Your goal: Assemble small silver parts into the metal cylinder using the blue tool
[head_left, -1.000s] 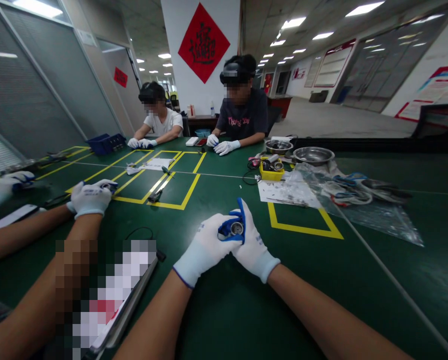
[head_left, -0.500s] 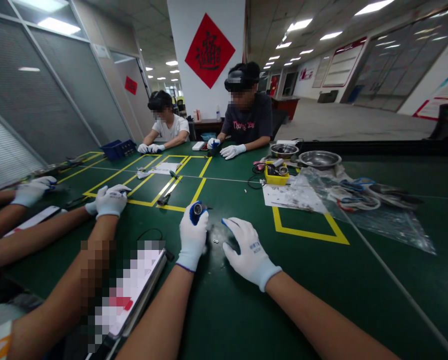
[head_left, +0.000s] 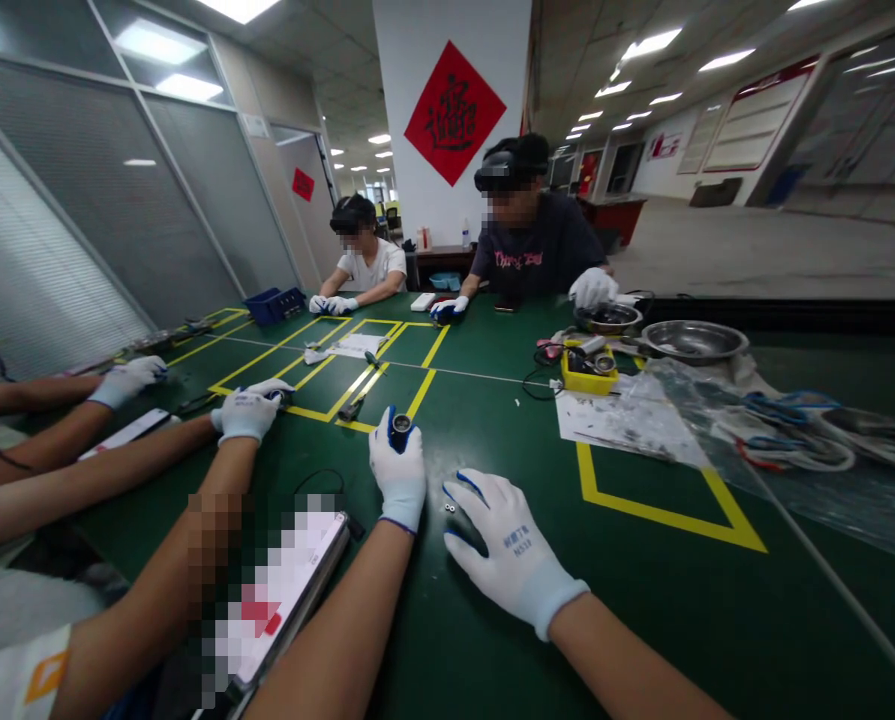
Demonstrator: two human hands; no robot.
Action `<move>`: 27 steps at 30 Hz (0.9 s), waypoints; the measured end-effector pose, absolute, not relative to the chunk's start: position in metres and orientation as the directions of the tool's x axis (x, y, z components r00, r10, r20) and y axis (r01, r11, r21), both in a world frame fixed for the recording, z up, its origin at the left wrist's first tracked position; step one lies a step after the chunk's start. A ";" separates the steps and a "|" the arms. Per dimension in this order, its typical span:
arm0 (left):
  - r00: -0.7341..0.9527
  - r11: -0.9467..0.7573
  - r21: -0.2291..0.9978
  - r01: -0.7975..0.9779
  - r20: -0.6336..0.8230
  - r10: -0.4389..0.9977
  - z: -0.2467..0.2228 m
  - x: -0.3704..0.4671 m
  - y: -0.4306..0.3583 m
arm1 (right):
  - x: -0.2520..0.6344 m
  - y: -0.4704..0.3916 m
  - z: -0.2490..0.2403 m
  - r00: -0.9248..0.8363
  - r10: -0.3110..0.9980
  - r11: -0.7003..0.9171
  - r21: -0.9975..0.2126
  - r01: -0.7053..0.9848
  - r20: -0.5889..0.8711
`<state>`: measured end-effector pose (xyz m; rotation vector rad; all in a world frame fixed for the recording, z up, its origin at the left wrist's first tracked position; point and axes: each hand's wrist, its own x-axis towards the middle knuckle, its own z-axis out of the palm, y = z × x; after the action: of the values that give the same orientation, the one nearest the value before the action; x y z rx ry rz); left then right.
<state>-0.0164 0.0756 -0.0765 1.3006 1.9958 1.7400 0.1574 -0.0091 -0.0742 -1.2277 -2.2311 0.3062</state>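
Note:
My left hand (head_left: 397,468), in a white glove with blue fingertips, is closed around a dark cylindrical part (head_left: 401,426). The part's round end with a metal ring faces up towards me; its lower body is hidden in the glove. To the right, my right hand (head_left: 501,540), gloved alike, hovers low over or rests on the green table (head_left: 484,660), with its thumb and fingers apart. Two tiny silvery rings, perhaps nuts (head_left: 450,508), lie side by side just off its fingertips. Nothing shows between the right fingers.
Right of my hands are a yellow bin (head_left: 589,376) of parts, a paper sheet (head_left: 619,425), steel bowls (head_left: 694,338) and plastic bags (head_left: 807,490). A phone-like device (head_left: 297,590) lies left of my forearm. A co-worker's gloved hand (head_left: 248,410) works at left; two people sit opposite.
The view has swung left, so the scene sits further right. The held part's ring end shows more squarely. A person opposite has moved one gloved hand to a steel bowl.

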 end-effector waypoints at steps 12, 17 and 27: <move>-0.727 0.097 0.916 0.389 0.240 0.643 -0.070 -0.014 0.149 | 0.164 -0.012 -0.077 -0.466 0.845 0.535 -0.430 0.727 0.263; -0.786 0.248 0.911 0.331 0.121 0.606 -0.062 -0.026 0.198 | 0.167 -0.015 -0.075 -0.453 0.880 0.463 -0.474 0.749 0.143; -0.780 0.356 0.835 0.420 0.132 0.612 -0.017 -0.078 0.301 | 0.163 -0.017 -0.075 -0.467 0.884 0.413 -0.429 0.803 -0.022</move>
<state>-0.0776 0.3015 -0.0165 0.9331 2.4130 1.3926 0.1632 -0.0170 -0.0748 -1.4913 -2.4593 0.5720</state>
